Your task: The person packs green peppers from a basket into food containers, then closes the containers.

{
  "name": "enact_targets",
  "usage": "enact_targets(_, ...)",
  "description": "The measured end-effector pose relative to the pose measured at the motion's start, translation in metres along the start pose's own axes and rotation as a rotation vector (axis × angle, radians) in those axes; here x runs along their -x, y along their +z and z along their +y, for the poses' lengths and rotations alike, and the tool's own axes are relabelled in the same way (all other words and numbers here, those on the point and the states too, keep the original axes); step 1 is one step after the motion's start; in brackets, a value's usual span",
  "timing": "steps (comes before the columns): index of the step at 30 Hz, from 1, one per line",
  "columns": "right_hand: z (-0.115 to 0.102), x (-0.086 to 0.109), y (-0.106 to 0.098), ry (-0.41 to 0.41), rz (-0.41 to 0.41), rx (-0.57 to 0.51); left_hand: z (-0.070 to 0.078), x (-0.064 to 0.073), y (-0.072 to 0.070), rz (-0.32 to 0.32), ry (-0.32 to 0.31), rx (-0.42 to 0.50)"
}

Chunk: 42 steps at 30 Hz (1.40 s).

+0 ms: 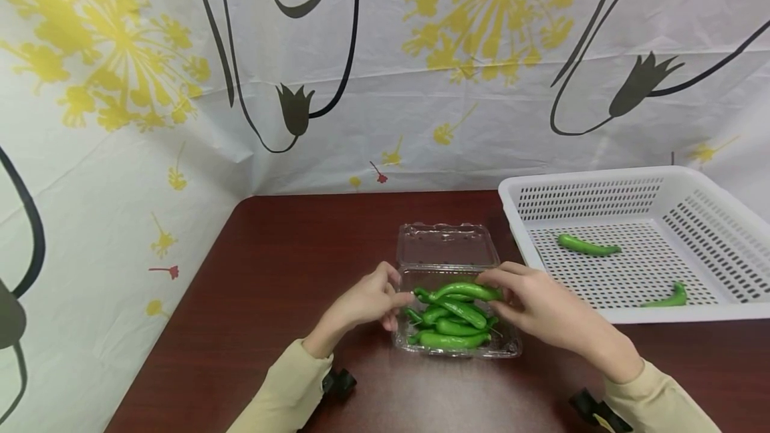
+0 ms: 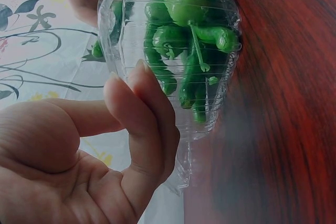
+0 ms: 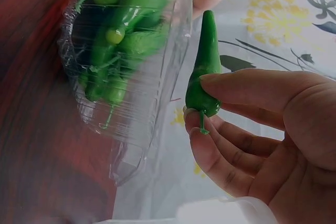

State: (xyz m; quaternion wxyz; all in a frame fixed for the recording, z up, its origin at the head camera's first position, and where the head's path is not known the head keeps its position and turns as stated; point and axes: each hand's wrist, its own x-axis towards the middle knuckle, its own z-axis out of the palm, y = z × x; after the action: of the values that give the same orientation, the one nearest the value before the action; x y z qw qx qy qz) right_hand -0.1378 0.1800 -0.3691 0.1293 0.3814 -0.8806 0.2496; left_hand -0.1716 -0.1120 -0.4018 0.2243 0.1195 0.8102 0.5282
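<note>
A green chili pepper (image 3: 203, 66) is pinched between the thumb and fingers of my right hand (image 1: 544, 306). It hovers over the clear plastic clamshell box (image 1: 505, 349), its thin stem showing beside my fingers in the right wrist view. Several more green peppers (image 1: 451, 341) lie piled inside the box. At the box's left side is my left hand (image 1: 367, 299), fingers loosely bent and close to the rim. Nothing shows in its grasp, and whether its fingertips touch the plastic is unclear.
The box's lid (image 1: 445, 246) stands open toward the back. To the right is a white perforated basket (image 1: 523, 239) with two peppers, one at the back left (image 1: 586, 246) and one near the front (image 1: 670, 296). Patterned cloth (image 1: 361, 139) hangs behind the dark red table (image 1: 289, 266).
</note>
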Motion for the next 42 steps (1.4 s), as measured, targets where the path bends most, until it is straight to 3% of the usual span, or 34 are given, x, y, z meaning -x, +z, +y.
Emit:
enact_targets(12, -0.004, -0.001, 0.007, -0.003, -0.025, 0.008, 0.000, -0.001, 0.000, -0.008, -0.012, 0.007)
enact_targets(23, -0.009, -0.001, 0.013, 0.018, -0.108, -0.010, 0.001, 0.000, 0.000, -0.001, -0.007, 0.003)
enact_targets(42, -0.010, -0.001, 0.017, 0.044, -0.125, 0.014, 0.001, 0.000, 0.000, -0.011, -0.005, 0.023)
